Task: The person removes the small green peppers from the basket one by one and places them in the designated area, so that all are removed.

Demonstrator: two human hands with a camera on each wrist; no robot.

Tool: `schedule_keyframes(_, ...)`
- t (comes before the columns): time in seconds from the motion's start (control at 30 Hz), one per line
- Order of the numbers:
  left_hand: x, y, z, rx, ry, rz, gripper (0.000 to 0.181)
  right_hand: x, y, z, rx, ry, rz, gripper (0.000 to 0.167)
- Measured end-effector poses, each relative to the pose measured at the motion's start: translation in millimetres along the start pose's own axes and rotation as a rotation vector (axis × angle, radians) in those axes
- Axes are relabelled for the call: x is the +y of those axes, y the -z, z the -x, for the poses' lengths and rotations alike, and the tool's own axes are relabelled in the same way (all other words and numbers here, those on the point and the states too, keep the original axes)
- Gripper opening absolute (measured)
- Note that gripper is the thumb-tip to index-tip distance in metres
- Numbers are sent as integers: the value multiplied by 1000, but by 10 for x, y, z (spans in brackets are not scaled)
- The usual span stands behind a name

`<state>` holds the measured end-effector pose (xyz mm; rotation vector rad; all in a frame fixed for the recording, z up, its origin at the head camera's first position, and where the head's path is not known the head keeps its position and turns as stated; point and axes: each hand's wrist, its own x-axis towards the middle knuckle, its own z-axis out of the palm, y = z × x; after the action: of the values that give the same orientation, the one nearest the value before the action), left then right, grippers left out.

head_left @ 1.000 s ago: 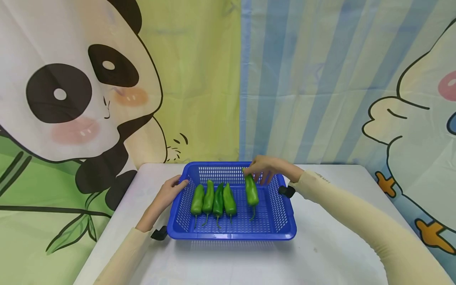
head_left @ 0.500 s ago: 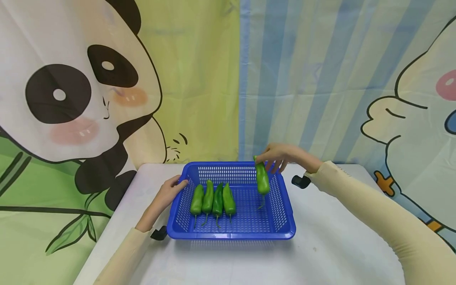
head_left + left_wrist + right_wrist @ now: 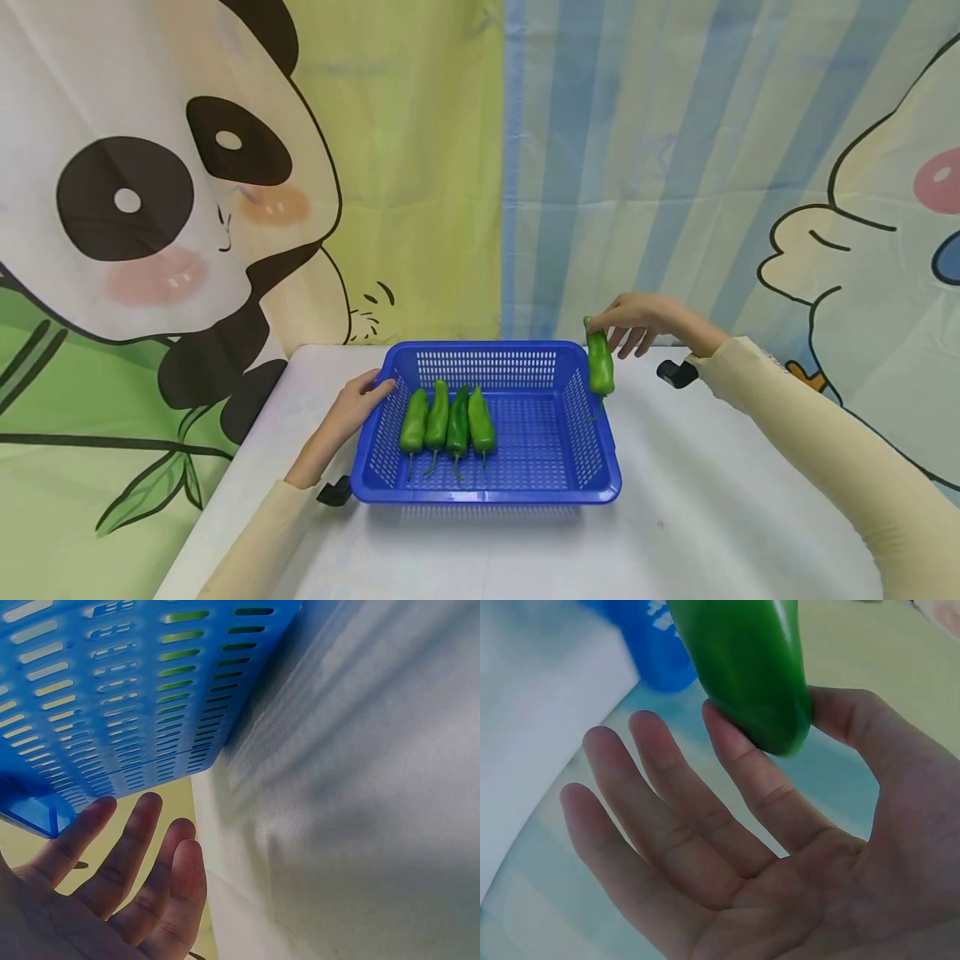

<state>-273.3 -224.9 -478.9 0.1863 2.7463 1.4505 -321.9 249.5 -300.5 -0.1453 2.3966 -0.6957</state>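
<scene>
Pepper (image 3: 600, 367) pinched stem-down near basket (image 3: 487, 497) (four peppers (image 3: 458, 425) inside)

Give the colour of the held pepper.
The pepper is glossy green; the right wrist view shows it best.

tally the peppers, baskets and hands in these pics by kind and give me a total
Green peppers: 5 (four in the basket, one pinched by the right hand)
Blue basket: 1
Hands: 2 (left hand at the basket's rim, right hand holding a pepper)
Total: 8
</scene>
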Motion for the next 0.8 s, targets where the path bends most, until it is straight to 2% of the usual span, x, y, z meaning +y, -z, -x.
schedule_keyframes(0.33,4,3,11,-3,-7,8,45,397,95,33,8,-74,35,56)
schedule_keyframes(0.53,-13,2,8,-7,-12,16,46,617,-16,-74,14,-131,83,53)
schedule_keyframes(0.8,-10,-5,-4,-9,0,20,46,783,-236,-224,-21,-226,137,53)
